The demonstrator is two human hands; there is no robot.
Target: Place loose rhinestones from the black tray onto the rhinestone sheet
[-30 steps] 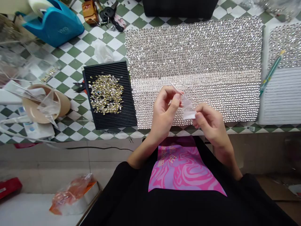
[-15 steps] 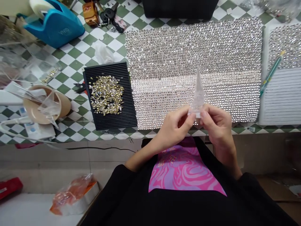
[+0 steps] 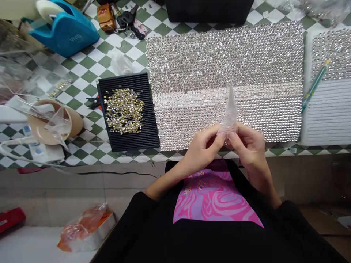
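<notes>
A small clear plastic piping bag (image 3: 231,111), cone-shaped with its tip pointing away from me, is pinched at its wide end between both hands. My left hand (image 3: 205,144) grips the left side of that end with thumb and fingers, and my right hand (image 3: 248,142) grips the right side, the thumbs nearly touching. Beneath the bag lies a wide sheet of silver rhinestones (image 3: 219,62) in close rows. To the left, a black ridged tray (image 3: 131,142) holds a heap of loose gold-backed rhinestones (image 3: 124,109).
A beige cup (image 3: 75,122) with plastic cones stands at left, near a blue tape dispenser (image 3: 67,33). Keys (image 3: 127,18) and a black box (image 3: 210,9) lie at the back. Right, a green pen (image 3: 315,84) rests on a white ridged board (image 3: 326,120); pliers (image 3: 94,102) poke from the tray.
My right hand has moved slightly left, bringing the thumbs closer together. The bag's wide end is now gathered and crumpled between them.
</notes>
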